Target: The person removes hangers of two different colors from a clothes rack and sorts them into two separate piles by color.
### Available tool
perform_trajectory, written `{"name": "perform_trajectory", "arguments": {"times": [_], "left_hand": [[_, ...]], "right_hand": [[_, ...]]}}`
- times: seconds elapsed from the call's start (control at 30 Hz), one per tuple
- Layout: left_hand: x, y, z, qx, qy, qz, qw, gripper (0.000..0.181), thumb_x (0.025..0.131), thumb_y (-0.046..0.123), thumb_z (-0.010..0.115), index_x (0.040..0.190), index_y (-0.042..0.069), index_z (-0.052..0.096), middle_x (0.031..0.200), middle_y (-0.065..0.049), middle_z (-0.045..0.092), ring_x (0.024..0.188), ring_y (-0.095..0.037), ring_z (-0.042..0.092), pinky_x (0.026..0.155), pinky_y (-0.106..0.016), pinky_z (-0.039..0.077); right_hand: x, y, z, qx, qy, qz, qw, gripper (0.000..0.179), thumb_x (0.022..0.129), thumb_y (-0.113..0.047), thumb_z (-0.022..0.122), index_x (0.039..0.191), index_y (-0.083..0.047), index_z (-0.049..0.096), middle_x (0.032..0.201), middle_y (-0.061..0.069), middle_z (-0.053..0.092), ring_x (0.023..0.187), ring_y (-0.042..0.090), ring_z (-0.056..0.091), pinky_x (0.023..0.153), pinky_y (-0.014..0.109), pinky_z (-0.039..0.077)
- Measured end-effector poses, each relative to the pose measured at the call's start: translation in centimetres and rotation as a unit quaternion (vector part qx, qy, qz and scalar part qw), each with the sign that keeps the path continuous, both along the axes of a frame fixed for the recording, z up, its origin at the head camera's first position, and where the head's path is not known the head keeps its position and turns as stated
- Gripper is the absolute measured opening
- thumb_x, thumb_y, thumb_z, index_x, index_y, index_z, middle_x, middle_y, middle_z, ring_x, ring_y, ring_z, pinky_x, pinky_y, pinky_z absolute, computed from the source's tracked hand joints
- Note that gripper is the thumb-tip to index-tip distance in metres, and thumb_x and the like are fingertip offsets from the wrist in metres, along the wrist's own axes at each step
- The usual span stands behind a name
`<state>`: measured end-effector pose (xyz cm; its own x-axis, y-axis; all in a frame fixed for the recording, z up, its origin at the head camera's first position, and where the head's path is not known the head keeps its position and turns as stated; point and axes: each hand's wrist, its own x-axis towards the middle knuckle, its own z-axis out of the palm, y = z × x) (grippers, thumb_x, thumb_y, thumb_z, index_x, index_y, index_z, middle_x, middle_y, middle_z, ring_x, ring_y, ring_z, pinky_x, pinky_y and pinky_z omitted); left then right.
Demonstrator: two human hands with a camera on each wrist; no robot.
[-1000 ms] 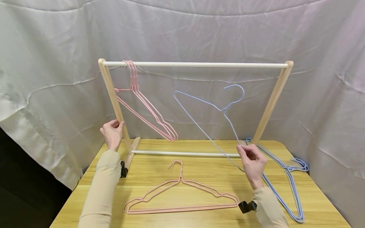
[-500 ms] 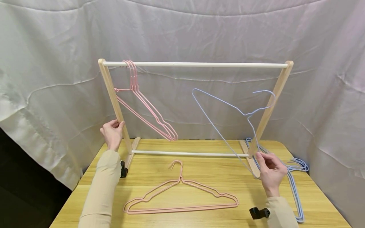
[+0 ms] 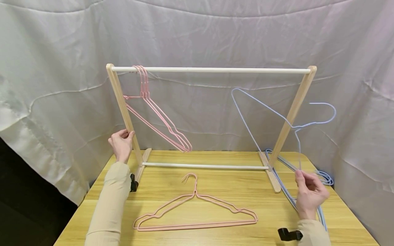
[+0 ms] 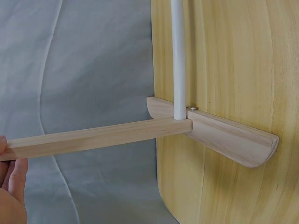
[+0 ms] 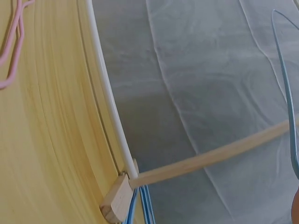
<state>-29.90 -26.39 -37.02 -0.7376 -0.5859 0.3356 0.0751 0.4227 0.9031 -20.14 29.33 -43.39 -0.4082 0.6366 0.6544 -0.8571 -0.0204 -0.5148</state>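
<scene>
The left hand (image 3: 121,145) pinches the left upright (image 3: 121,100) of the rack, with thumb and fingertips closed on the wood below mid-height. In the left wrist view, the fingers bear on the same upright at the picture edge.

The right hand (image 3: 311,195) pinches the wire of a single blue hanger (image 3: 297,127) between thumb and fingertips, near one shoulder end; the gap between the digits is narrow. The right wrist view shows only a sliver of this hand. The held hanger is raised above the table (image 3: 92,218) and tilted, hook to the right with its opening facing left. Its shoulder wire crosses in front of the right upright (image 3: 297,104) in the head view; contact between the two cannot be determined.

The rack carries several pink hangers (image 3: 145,92), hooked on the top bar (image 3: 210,70) close to the left upright. The lower bar (image 3: 204,166) joins both uprights near the table surface.

Two pink hangers (image 3: 197,225) lie overlapped on the table in front of the rack. A stack of blue hangers (image 3: 324,177) lies at the right, partly hidden by the right hand.
</scene>
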Motion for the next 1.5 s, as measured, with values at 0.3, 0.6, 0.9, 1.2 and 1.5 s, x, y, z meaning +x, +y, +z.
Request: {"name": "perform_trajectory", "arguments": {"times": [0.3, 0.6, 0.9, 1.2, 1.5], "left_hand": [[0.1, 0.1, 0.0, -0.002, -0.001, 0.001, 1.0000, 0.033, 0.094, 0.017, 0.069, 0.118, -0.006, 0.071, 0.118, -0.028, 0.070, 0.128, -0.036, 0.038, 0.108, -0.048, 0.027], [0.0, 0.1, -0.1, -0.002, -0.001, 0.000, 1.0000, 0.033, 0.094, 0.017, 0.070, 0.117, -0.006, 0.072, 0.118, -0.028, 0.070, 0.128, -0.035, 0.039, 0.108, -0.048, 0.026], [0.0, 0.0, 0.0, -0.003, 0.001, 0.002, 1.0000, 0.033, 0.094, 0.017, 0.070, 0.117, -0.006, 0.071, 0.118, -0.028, 0.070, 0.129, -0.036, 0.040, 0.108, -0.048, 0.026], [-0.1, 0.0, -0.1, -0.007, 0.003, 0.003, 1.0000, 0.033, 0.094, 0.017, 0.070, 0.117, -0.006, 0.071, 0.118, -0.028, 0.070, 0.126, -0.036, 0.040, 0.106, -0.048, 0.027], [-0.1, 0.0, -0.1, -0.006, 0.002, 0.003, 1.0000, 0.033, 0.094, 0.017, 0.070, 0.117, -0.006, 0.071, 0.118, -0.028, 0.070, 0.127, -0.036, 0.039, 0.107, -0.048, 0.026]], "right_hand": [[0.2, 1.5, -0.1, -0.059, 0.032, -0.013, 0.9977, 0.005, 0.076, 0.025, 0.066, 0.081, 0.027, 0.066, 0.067, 0.010, 0.073, 0.051, 0.011, 0.060, 0.052, 0.015, 0.047], [1.0, 2.3, 0.0, -0.115, 0.023, -0.073, 0.9905, 0.013, 0.074, 0.020, 0.074, 0.080, 0.028, 0.066, 0.065, 0.010, 0.072, 0.050, 0.011, 0.062, 0.052, 0.016, 0.050], [1.6, 3.2, 0.0, -0.187, 0.019, -0.063, 0.9801, 0.017, 0.073, 0.017, 0.078, 0.084, 0.026, 0.068, 0.065, 0.014, 0.072, 0.049, 0.014, 0.061, 0.050, 0.018, 0.050], [1.3, 4.5, -0.9, -0.215, 0.010, -0.104, 0.9710, 0.033, 0.069, 0.008, 0.086, 0.085, 0.028, 0.065, 0.063, 0.014, 0.071, 0.046, 0.014, 0.055, 0.048, 0.018, 0.047], [1.8, 5.5, -1.3, -0.255, 0.006, -0.099, 0.9620, 0.041, 0.066, 0.004, 0.089, 0.087, 0.028, 0.064, 0.064, 0.017, 0.070, 0.046, 0.015, 0.052, 0.048, 0.019, 0.045]]}}
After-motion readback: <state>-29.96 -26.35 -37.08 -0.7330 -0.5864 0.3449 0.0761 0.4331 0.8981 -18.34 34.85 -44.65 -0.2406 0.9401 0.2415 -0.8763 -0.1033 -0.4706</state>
